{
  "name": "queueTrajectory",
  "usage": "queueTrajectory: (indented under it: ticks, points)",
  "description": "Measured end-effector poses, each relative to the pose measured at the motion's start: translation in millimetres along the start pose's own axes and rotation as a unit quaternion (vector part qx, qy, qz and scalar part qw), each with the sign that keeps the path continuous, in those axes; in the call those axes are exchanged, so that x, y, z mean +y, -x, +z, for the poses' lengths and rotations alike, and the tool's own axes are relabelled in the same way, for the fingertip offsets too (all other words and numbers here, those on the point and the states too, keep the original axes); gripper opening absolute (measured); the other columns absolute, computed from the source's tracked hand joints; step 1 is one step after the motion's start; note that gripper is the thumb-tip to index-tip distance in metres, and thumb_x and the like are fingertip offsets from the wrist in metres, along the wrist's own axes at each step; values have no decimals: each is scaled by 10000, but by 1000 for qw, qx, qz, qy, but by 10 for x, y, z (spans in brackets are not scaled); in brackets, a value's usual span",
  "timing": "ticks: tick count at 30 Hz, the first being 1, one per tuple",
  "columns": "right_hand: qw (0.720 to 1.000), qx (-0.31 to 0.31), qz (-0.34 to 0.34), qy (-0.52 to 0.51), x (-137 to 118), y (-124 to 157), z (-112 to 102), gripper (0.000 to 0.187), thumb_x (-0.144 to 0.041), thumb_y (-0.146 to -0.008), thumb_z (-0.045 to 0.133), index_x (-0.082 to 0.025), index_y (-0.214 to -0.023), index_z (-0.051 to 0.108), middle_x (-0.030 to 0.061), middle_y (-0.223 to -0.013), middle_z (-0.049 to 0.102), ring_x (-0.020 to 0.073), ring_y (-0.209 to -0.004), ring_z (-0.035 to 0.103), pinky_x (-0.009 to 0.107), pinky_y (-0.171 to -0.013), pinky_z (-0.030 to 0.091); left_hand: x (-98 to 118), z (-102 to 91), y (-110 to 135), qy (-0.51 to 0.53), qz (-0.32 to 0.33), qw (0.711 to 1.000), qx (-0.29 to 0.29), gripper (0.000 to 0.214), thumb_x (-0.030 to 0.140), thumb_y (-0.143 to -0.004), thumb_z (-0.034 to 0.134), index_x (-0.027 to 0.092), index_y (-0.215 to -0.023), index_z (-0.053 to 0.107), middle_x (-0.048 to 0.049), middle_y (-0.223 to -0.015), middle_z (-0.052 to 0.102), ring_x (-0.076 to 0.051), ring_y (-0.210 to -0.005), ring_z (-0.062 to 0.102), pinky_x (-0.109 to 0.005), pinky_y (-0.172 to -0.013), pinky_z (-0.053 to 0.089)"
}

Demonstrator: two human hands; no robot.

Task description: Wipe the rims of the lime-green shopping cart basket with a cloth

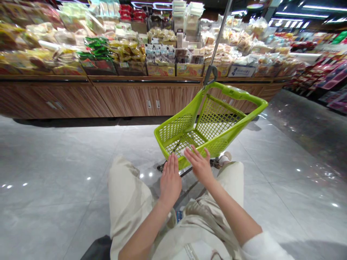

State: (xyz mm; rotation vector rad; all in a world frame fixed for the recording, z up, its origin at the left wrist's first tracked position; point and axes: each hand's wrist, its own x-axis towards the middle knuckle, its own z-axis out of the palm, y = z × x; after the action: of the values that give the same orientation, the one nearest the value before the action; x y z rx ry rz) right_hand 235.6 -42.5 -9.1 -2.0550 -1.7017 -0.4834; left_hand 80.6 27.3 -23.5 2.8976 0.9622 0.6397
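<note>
A lime-green plastic shopping cart basket (176,128) with mesh walls stands on wheels just ahead of me, and nothing is visible inside it. My left hand (170,178) is flat and open at the basket's near rim. My right hand (199,165) lies open beside it, fingers spread over the same rim and holding nothing. A thin metal pole (217,43) rises from the basket's far corner. The hands hide part of the near rim.
A wooden display counter (146,101) runs across the far side, stacked with packaged baked goods (159,54). Shelves of colourful goods (325,76) line the right. A glossy grey tile floor (67,162) surrounds the basket and my beige-clad legs.
</note>
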Motion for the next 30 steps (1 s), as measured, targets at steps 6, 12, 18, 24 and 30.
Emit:
queueTrajectory:
  ticks: [6,12,18,24,30]
  points:
    - [983,73,163,45,502,-69,-105,797,41,-680,406,-250,-1417,484,59,-1437,565,246,-1435,384,562,-1172,60,57,20,1,2,0,1000,3,823,47,-815,439,22,-1551,72,-186,-1618,221,-262,-1510,183,-437,-1213,289]
    - [998,-1,-51,-25,-187,33,50,734,44,-773,361,-249,-1441,443,54,-1439,561,144,-1396,437,458,-1211,-39,50,9,-4,7,-6,1000,-1,824,24,-805,422,51,-1556,87,-170,-1614,247,-252,-1508,191,-437,-1214,286]
    - [992,70,104,34,656,-63,-125,776,48,-680,393,-236,-1395,501,55,-1406,594,214,-1376,474,528,-1196,54,39,5,8,18,3,1000,7,834,39,-811,430,54,-1559,60,-182,-1610,252,-259,-1497,230,-437,-1204,304]
    - [999,28,12,-17,-97,18,46,749,47,-740,370,-227,-1432,458,65,-1438,561,164,-1397,442,463,-1217,28,70,25,1,14,-8,1000,11,832,29,-802,419,60,-1559,77,-180,-1607,266,-255,-1503,209,-441,-1202,308]
    - [999,44,20,12,387,4,-42,782,63,-721,376,-275,-1421,466,27,-1412,590,166,-1373,474,485,-1211,28,28,7,8,14,12,1000,8,830,34,-811,431,48,-1557,69,-181,-1607,265,-260,-1499,225,-435,-1204,306]
